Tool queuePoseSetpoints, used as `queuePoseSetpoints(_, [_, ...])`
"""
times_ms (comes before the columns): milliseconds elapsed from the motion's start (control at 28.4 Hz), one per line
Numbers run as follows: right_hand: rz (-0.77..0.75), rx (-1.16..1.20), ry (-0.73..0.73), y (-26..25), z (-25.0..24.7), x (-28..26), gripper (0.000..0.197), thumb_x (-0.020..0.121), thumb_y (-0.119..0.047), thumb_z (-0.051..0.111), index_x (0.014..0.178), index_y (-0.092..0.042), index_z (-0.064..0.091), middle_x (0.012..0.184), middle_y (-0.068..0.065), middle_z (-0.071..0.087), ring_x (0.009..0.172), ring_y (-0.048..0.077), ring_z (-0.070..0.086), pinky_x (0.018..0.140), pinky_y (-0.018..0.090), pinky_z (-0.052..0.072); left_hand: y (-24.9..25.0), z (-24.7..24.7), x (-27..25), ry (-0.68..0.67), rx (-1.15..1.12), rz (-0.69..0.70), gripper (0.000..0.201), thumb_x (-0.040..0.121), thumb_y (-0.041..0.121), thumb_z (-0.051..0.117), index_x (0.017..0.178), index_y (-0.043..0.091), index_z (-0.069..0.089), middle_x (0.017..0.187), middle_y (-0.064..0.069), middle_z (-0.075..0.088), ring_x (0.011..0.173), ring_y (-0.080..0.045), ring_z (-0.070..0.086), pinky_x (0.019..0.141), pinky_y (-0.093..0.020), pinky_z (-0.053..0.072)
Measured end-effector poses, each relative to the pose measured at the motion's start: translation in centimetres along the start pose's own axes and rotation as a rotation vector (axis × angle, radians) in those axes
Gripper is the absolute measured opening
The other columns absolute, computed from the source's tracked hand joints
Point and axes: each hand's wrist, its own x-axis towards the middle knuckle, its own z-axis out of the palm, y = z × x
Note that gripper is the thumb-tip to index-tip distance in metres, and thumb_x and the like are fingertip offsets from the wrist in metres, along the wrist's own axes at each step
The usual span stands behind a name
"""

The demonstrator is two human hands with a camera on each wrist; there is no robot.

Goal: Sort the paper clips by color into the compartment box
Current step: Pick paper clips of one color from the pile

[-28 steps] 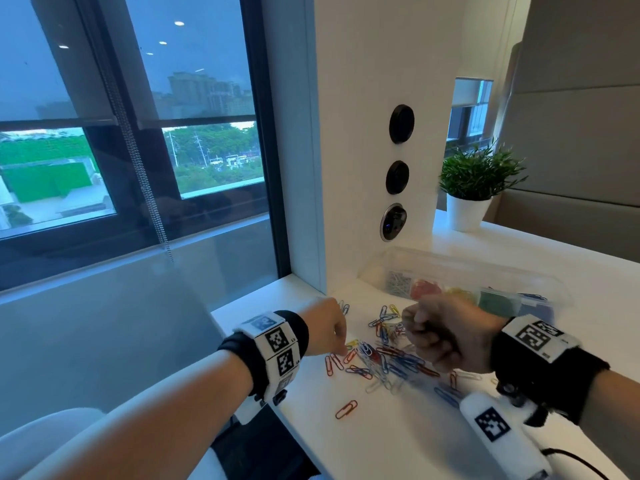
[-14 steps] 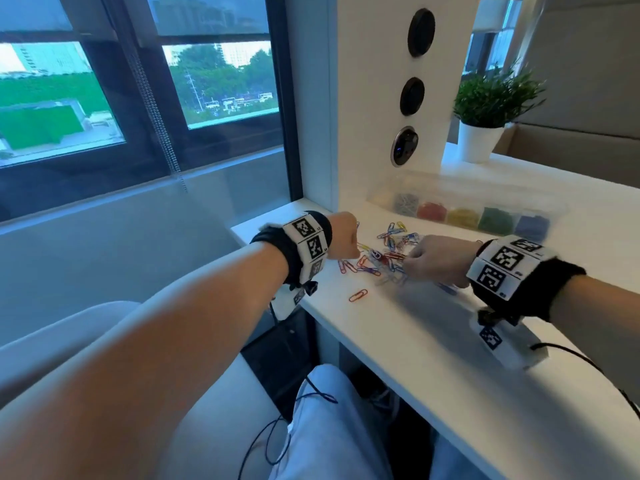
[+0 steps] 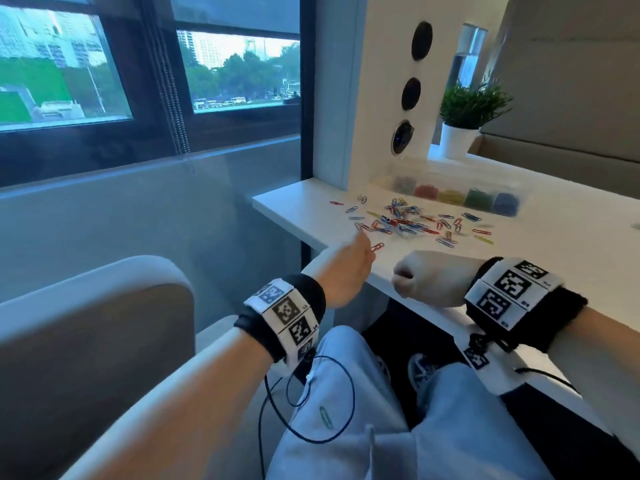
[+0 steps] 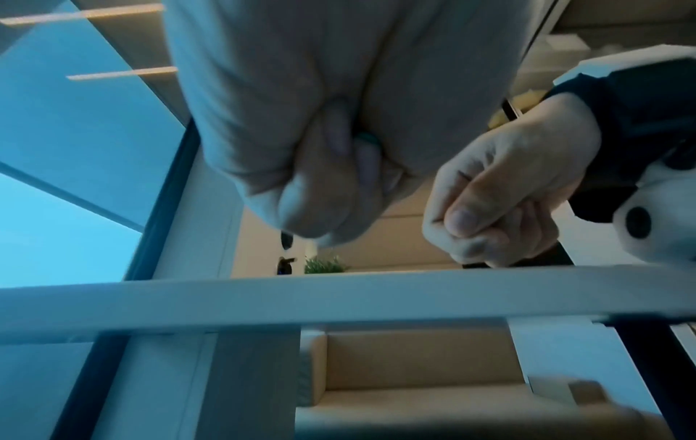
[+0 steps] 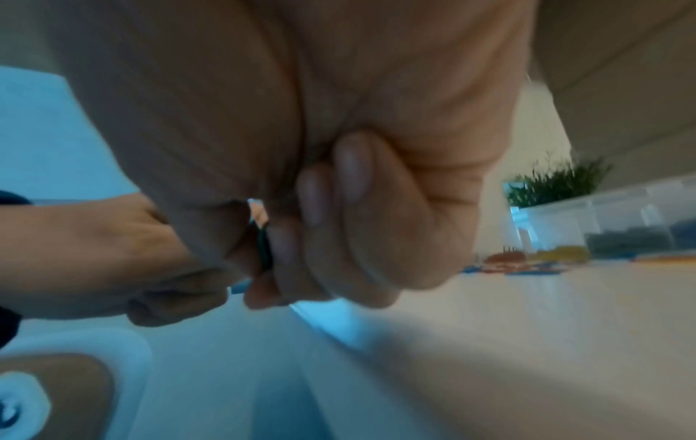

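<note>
Coloured wire paper clips point(image 3: 412, 221) (red, blue, yellow, green, silver) lie scattered flat on the white tabletop point(image 3: 540, 244), just in front of the clear compartment box point(image 3: 453, 197). The box stands at the back of the tabletop beside the white pillar; its cells hold clips grouped as silver, red, yellow, green and blue. One green paper clip point(image 3: 325, 417) lies apart from the scatter, on the person's trouser leg below the tabletop edge. Left hand point(image 3: 346, 271), at the near edge of the tabletop, has fingers curled round a teal-green clip point(image 4: 363, 140). Right hand point(image 3: 429, 278), just beside it over the same edge, is a closed fist gripping a dark green clip point(image 5: 263, 248).
</note>
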Motion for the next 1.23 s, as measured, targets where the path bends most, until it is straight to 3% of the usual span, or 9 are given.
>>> queuePoseSetpoints(141, [-0.094,0.093,0.0,-1.1,1.3,-1.4,0.03,0.098,-0.018,0.041,0.081,-0.007,0.063,0.071,0.003,0.061,0.061,0.01,0.049,0.061,0.024,0.039,-3.8,2.6,-3.1,-0.024,-0.475,-0.169,0.017,0.1,0.02,0.035,0.087,0.013,0.042,0.062,0.0,0.035,0.047,-0.015,0.029,0.042,-0.024,0.026])
queuePoseSetpoints(317, [-0.224,0.15,-0.122,-4.3,5.0,-2.2,0.033,0.097,-0.011,0.04,0.104,-0.018,0.072,0.076,-0.01,0.061,0.06,0.003,0.051,0.059,0.016,0.042,-6.9,4.4,-5.0,-0.142,-0.748,-0.405,0.016,0.102,0.02,0.032,0.089,0.015,0.04,0.054,0.002,0.027,0.041,-0.01,0.019,0.041,-0.014,0.013])
queuePoseSetpoints(458, [-0.264,0.268,-0.199,-4.9,10.3,-0.4,0.022,0.091,-0.014,0.056,0.099,-0.013,0.077,0.082,-0.016,0.071,0.057,-0.009,0.052,0.057,0.007,0.038,-11.0,6.3,-6.4,-0.206,-0.603,-0.453,0.017,0.103,0.023,0.038,0.089,0.016,0.043,0.056,0.003,0.032,0.04,-0.01,0.023,0.037,-0.016,0.016])
queuePoseSetpoints(599, [-0.126,0.199,-0.276,-5.2,14.1,1.9,0.018,0.081,-0.025,0.069,0.088,-0.01,0.076,0.063,-0.002,0.059,0.057,0.009,0.047,0.052,0.023,0.037,-14.0,8.7,-7.4,-0.242,-0.412,-0.512,0.016,0.102,0.026,0.04,0.091,0.017,0.047,0.059,0.0,0.038,0.04,-0.011,0.031,0.036,-0.019,0.023])
queuePoseSetpoints(775, [-0.03,0.023,-0.307,-6.0,15.9,2.5,0.029,0.081,-0.026,0.071,0.063,-0.019,0.05,0.06,-0.002,0.045,0.054,0.01,0.042,0.049,0.021,0.034,-15.5,10.1,-6.7,-0.24,-0.236,-0.499,0.016,0.1,0.023,0.041,0.089,0.014,0.047,0.068,0.0,0.044,0.046,-0.012,0.037,0.039,-0.021,0.031])
queuePoseSetpoints(881, [-0.027,0.012,-0.302,-6.1,15.5,3.0,0.036,0.09,-0.019,0.063,0.065,-0.026,0.038,0.066,-0.005,0.038,0.055,0.007,0.034,0.05,0.019,0.028,-15.2,10.5,-5.5,-0.228,-0.248,-0.492,0.016,0.1,0.022,0.041,0.088,0.013,0.048,0.068,0.0,0.044,0.047,-0.012,0.038,0.039,-0.019,0.03])
queuePoseSetpoints(986, [-0.003,0.009,-0.297,-5.7,14.6,3.3,0.026,0.09,-0.016,0.06,0.068,-0.015,0.047,0.066,-0.001,0.04,0.055,0.01,0.036,0.05,0.02,0.029,-15.1,10.5,-4.9,-0.24,-0.223,-0.459,0.021,0.099,0.02,0.041,0.079,0.014,0.044,0.066,0.0,0.042,0.047,-0.012,0.037,0.039,-0.019,0.03])
queuePoseSetpoints(1092, [-0.042,0.085,-0.253,-5.3,12.3,3.3,0.017,0.088,-0.021,0.064,0.093,-0.006,0.07,0.07,-0.001,0.054,0.062,0.012,0.05,0.057,0.019,0.039,-14.5,9.1,-4.1,-0.25,-0.178,-0.438,0.023,0.1,0.023,0.043,0.078,0.017,0.045,0.068,0.001,0.044,0.05,-0.011,0.039,0.042,-0.02,0.031])
queuePoseSetpoints(1233, [-0.112,0.124,-0.154,-4.9,6.5,2.5,0.022,0.09,-0.025,0.064,0.083,-0.006,0.071,0.067,0.001,0.061,0.059,0.014,0.054,0.051,0.021,0.04,-11.5,3.7,-2.2,-0.338,-0.258,-0.397,0.021,0.1,0.027,0.04,0.082,0.017,0.044,0.06,-0.002,0.038,0.039,-0.013,0.031,0.037,-0.017,0.024])
